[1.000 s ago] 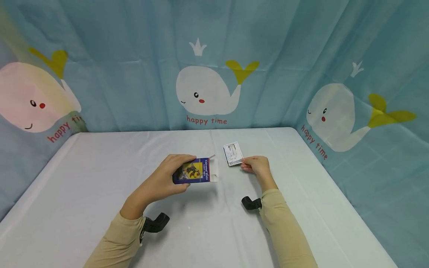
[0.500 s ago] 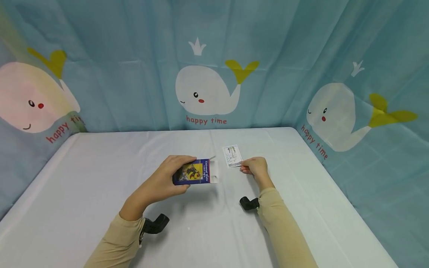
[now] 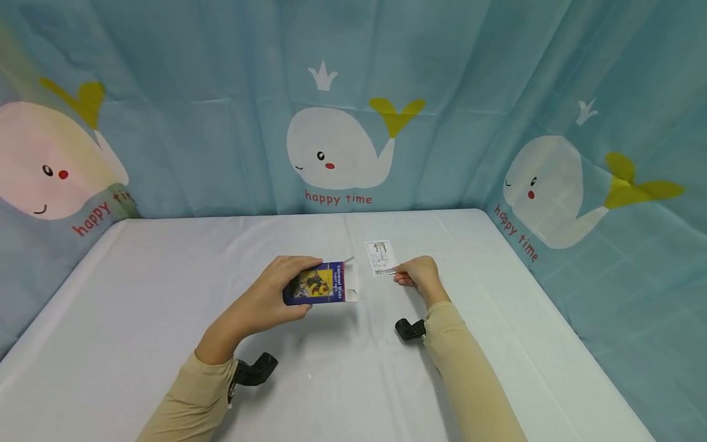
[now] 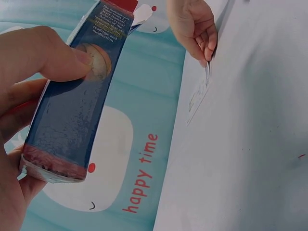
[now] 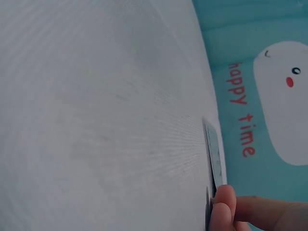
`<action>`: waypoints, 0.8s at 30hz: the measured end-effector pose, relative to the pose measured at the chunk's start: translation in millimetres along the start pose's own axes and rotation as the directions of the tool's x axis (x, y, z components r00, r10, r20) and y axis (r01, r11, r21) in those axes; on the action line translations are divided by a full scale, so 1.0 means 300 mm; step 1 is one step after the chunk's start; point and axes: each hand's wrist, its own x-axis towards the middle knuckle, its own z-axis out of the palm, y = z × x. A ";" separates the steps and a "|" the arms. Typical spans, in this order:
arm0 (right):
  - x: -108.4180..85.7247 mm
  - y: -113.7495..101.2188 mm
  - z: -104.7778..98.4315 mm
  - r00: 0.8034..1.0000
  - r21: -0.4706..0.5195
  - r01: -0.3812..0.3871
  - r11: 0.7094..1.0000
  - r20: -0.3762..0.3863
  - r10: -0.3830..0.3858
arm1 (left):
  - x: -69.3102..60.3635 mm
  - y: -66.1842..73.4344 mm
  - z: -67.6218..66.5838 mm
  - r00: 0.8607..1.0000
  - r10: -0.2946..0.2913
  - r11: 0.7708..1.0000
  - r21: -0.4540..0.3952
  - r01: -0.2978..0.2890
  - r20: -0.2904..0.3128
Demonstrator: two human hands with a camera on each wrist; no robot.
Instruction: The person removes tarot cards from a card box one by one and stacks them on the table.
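My left hand grips a blue tarot card box by its left end, above the table. The box's white end flap stands open on the right; what is inside cannot be seen. To the right of the box, a white card with a line drawing lies face up, at or just above the cloth. My right hand pinches its near right corner between thumb and fingers. In the left wrist view, my thumb presses the box's narrow printed side. The right wrist view shows the card nearly edge-on.
A white cloth covers the table. Behind and to the right hangs a light blue curtain with printed whales. A black wrist mount juts from the left sleeve, another black mount from the right one.
The card has gone from tilted, with a dark lower edge showing, to nearly flat. My right hand has shifted slightly left with it. The left hand and box are almost still.
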 end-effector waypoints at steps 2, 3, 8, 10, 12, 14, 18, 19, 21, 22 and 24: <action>0.002 -0.001 0.003 1.000 -0.017 0.001 1.000 -0.010 -0.001 | 0.000 0.000 0.002 1.000 0.001 1.000 -0.001 -0.001 -0.003; 0.003 0.000 0.004 1.000 -0.025 0.002 1.000 -0.014 -0.003 | 0.000 0.000 0.002 1.000 0.002 1.000 0.000 -0.002 -0.004; 0.007 0.000 0.011 0.999 -0.058 -0.007 0.998 -0.034 0.005 | -0.001 -0.001 0.006 1.000 0.002 1.000 -0.006 -0.002 -0.004; 0.007 -0.001 0.012 0.999 -0.064 -0.015 0.998 -0.035 0.013 | -0.001 -0.001 0.008 1.000 0.002 1.000 -0.007 -0.002 -0.001; 0.006 -0.003 0.010 0.999 -0.061 -0.016 0.998 -0.030 0.014 | 0.001 -0.001 0.010 1.000 0.004 1.000 -0.005 -0.004 0.001; 0.006 -0.003 0.005 1.000 -0.048 -0.015 0.999 -0.025 0.013 | 0.003 -0.001 0.014 1.000 0.006 1.000 -0.004 -0.006 0.006; 0.001 0.005 -0.010 1.000 -0.005 -0.001 1.000 -0.010 0.001 | 0.005 -0.001 0.014 1.000 -0.001 1.000 -0.001 0.001 0.010; -0.002 0.008 -0.014 1.000 0.008 0.002 1.000 -0.004 -0.002 | 0.005 -0.001 0.013 1.000 -0.005 1.000 0.000 0.005 0.011; -0.010 0.016 -0.022 1.000 0.032 0.014 0.999 0.014 -0.015 | 0.005 -0.002 0.010 1.000 -0.010 1.000 0.003 0.010 0.012; -0.015 0.018 -0.025 1.000 0.047 0.020 0.999 0.021 -0.021 | 0.005 -0.002 0.008 1.000 -0.011 1.000 0.003 0.011 0.013; -0.029 0.022 -0.031 0.998 0.070 0.036 0.997 0.042 -0.039 | 0.005 -0.002 0.006 1.000 -0.005 1.000 0.007 0.005 0.014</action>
